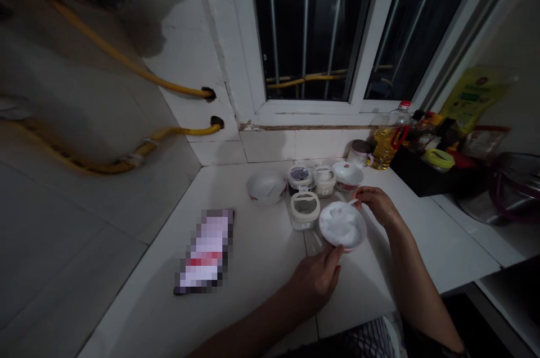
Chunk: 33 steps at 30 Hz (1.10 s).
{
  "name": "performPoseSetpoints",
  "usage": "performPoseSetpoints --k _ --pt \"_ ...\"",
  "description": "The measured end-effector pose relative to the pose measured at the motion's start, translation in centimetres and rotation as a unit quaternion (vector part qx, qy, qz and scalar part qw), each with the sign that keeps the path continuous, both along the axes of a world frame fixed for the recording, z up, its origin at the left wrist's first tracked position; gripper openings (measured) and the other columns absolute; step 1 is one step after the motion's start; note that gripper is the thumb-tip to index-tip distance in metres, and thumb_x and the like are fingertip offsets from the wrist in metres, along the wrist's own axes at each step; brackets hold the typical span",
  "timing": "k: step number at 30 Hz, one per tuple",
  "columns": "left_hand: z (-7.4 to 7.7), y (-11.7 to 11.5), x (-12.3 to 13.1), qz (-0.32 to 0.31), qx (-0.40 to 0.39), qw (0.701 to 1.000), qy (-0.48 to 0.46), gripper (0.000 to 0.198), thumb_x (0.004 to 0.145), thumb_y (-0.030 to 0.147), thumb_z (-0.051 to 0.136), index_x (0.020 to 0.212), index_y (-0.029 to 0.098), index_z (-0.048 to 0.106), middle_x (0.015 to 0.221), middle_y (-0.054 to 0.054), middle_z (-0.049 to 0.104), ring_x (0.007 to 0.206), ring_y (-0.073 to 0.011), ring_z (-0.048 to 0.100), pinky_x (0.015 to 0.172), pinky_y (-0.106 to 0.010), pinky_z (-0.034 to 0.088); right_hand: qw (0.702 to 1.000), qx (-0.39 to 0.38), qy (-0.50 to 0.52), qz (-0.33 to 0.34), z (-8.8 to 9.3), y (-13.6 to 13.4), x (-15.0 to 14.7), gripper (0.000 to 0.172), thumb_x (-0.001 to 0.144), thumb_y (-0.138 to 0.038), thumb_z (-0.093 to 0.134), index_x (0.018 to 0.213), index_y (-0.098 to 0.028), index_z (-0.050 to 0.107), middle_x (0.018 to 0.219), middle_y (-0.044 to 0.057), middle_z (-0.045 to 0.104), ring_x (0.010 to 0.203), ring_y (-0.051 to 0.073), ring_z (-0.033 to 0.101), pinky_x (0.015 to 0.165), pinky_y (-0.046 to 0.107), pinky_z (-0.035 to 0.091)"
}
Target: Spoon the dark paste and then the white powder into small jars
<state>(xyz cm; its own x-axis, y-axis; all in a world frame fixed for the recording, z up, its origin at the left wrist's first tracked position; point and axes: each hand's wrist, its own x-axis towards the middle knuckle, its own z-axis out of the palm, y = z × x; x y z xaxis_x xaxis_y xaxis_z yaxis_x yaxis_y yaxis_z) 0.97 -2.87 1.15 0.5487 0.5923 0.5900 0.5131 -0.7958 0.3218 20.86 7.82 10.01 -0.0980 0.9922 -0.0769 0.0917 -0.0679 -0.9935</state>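
Note:
A bowl (363,230) with a white substance (341,224) in it is tilted a little over the counter. My left hand (319,276) grips its near rim, thumb on top. In my right hand (376,204), a white spoon handle (353,201) is pinched at the far right of the rim; the spoon's other end is hidden in the white substance. Close on the left stands a lidded clear jar (305,211). Behind it are a dark-topped jar (301,177), another white-lidded jar (324,180) and a small white bowl (348,176).
A wider bowl (266,187) sits left of the jars. A blurred-out phone-like slab (206,251) lies on the counter (261,268). At the right are an oil bottle (385,144), a black condiment box (415,172) and a metal pot (481,195). Yellow hoses (126,71) run along the left wall.

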Motion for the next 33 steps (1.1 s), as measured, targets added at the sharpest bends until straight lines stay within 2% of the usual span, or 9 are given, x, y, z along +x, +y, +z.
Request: performPoseSetpoints --k 4,7,9,11,14,16,23,29,33 --pt "0.0 0.0 0.0 -0.001 0.001 1.000 -0.002 0.035 0.095 0.017 0.034 0.129 0.010 0.040 0.111 -0.016 0.065 0.092 -0.0214 0.069 0.072 -0.031 0.059 0.998 0.050 0.027 -0.018 -0.5 -0.3 -1.6 0.009 0.059 -0.023 0.058 0.064 -0.018 0.063 0.046 -0.003 0.053 0.051 0.014 0.047 0.061 0.028 0.037" --pt "-0.1 0.1 0.0 -0.001 0.005 1.000 0.000 0.036 0.095 0.017 0.034 0.130 0.010 0.039 0.112 -0.016 0.064 0.090 -0.0211 0.069 0.071 -0.031 0.060 0.989 0.147 0.015 -0.021 -0.9 -1.0 -3.1 0.013 0.072 -0.030 0.058 0.073 -0.019 0.063 0.053 -0.002 0.057 0.058 0.015 0.051 0.066 0.029 0.040" --pt "-0.3 0.1 0.0 0.002 0.008 1.000 0.001 0.036 0.096 0.017 0.034 0.131 0.011 0.039 0.113 -0.016 0.064 0.093 -0.0212 0.069 0.071 -0.031 0.060 0.970 0.239 -0.054 -0.012 -1.1 -1.6 -3.9 0.015 0.082 -0.032 0.054 0.080 -0.020 0.062 0.063 0.000 0.061 0.067 0.017 0.055 0.070 0.030 0.041" --pt "-0.3 0.2 0.0 0.001 0.008 1.000 0.006 0.037 0.096 0.018 0.034 0.132 0.011 0.038 0.115 -0.016 0.063 0.097 -0.0214 0.068 0.075 -0.031 0.059 0.919 0.359 -0.162 0.030 -1.1 -2.2 -4.5 0.016 0.088 -0.025 0.048 0.085 -0.021 0.063 0.073 0.003 0.065 0.076 0.019 0.056 0.075 0.033 0.041" --pt "-0.5 0.2 0.0 -0.001 0.005 1.000 0.006 0.037 0.096 0.018 0.033 0.132 0.011 0.038 0.114 -0.015 0.064 0.098 -0.0215 0.067 0.078 -0.032 0.059 0.800 0.502 -0.299 0.134 -0.9 -2.6 -4.9 0.025 0.086 -0.010 0.041 0.091 -0.020 0.063 0.079 0.005 0.067 0.079 0.021 0.056 0.081 0.038 0.039" --pt "-0.7 0.2 0.0 0.000 0.002 1.000 0.006 0.036 0.096 0.018 0.034 0.130 0.011 0.039 0.114 -0.016 0.064 0.098 -0.0218 0.068 0.078 -0.032 0.059 0.767 0.532 -0.324 0.150 -0.7 -2.8 -4.8 0.028 0.085 -0.006 0.040 0.095 -0.020 0.063 0.081 0.006 0.068 0.080 0.021 0.056 0.082 0.039 0.039" --pt "-0.4 0.1 0.0 0.005 0.004 1.000 0.007 0.035 0.095 0.017 0.034 0.129 0.010 0.039 0.113 -0.017 0.065 0.094 -0.0232 0.069 0.072 -0.033 0.060 0.875 0.411 -0.251 -0.043 0.3 -2.4 -1.0 0.017 0.085 -0.018 0.047 0.078 -0.021 0.062 0.064 0.001 0.061 0.069 0.020 0.056 0.069 0.032 0.043" --pt "-0.3 0.0 -0.1 0.003 0.005 1.000 0.007 0.034 0.096 0.018 0.033 0.128 0.011 0.039 0.110 -0.016 0.066 0.088 -0.0213 0.070 0.070 -0.031 0.060 0.865 0.357 -0.345 -0.073 0.7 -1.8 1.3 0.019 0.076 -0.022 0.046 0.067 -0.021 0.063 0.069 0.004 0.066 0.074 0.022 0.057 0.073 0.033 0.040" --pt "-0.2 0.1 0.0 0.007 0.009 1.000 0.005 0.033 0.096 0.018 0.032 0.127 0.009 0.040 0.110 -0.017 0.066 0.086 -0.0215 0.070 0.067 -0.031 0.060 0.865 0.295 -0.406 0.012 0.5 -1.6 -0.2 0.021 0.073 -0.020 0.043 0.064 -0.021 0.061 0.064 0.003 0.064 0.071 0.021 0.055 0.073 0.032 0.038"
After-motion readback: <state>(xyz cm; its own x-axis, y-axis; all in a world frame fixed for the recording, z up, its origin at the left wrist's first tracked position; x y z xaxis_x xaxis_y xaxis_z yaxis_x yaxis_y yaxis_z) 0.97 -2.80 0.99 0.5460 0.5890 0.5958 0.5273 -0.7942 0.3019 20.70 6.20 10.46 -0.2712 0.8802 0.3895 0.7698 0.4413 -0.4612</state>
